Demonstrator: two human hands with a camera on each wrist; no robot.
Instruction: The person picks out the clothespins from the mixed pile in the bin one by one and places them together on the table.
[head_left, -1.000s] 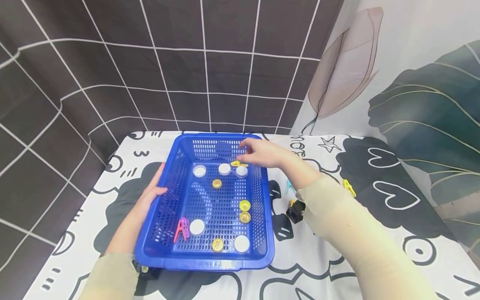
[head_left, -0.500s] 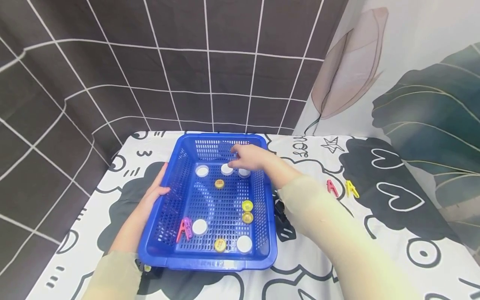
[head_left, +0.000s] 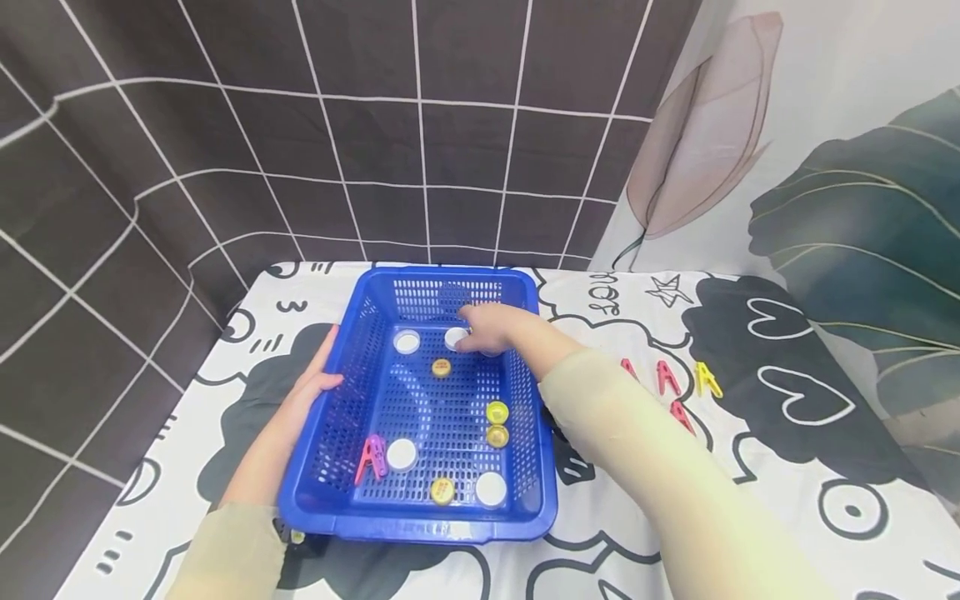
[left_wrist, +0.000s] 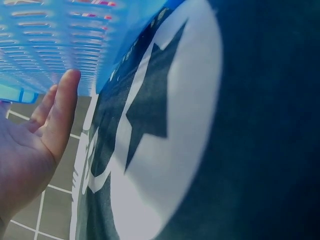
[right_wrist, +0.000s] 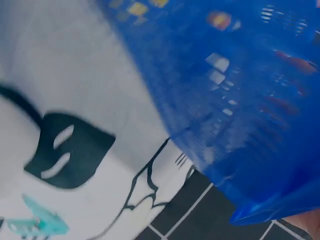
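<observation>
A blue perforated plastic basket (head_left: 416, 527) stands on the table in the head view. My left hand (head_left: 300, 400) touches its left side; in the left wrist view the fingers (left_wrist: 64, 107) lie straight against the outer wall. My right hand (head_left: 491, 327) reaches inside at the far right with bent fingers, beside a white bottle cap (head_left: 454, 337). What lies under that hand is hidden. More white caps (head_left: 402, 454), yellow caps (head_left: 442, 491) and a pink and a purple clothespin (head_left: 371, 458) lie in the basket.
Right of the basket lie red clothespins (head_left: 667, 377) and a yellow clothespin (head_left: 707, 379), partly behind the right sleeve (head_left: 622, 417). A teal clothespin (right_wrist: 40, 222) shows in the right wrist view. Dark grid-patterned cloth (head_left: 375, 142) hangs behind the table.
My right hand has shifted left and lower inside the basket; the yellow clothespin seen beneath it is now hidden. The sleeve has uncovered red clothespins. The left hand stays at the basket.
</observation>
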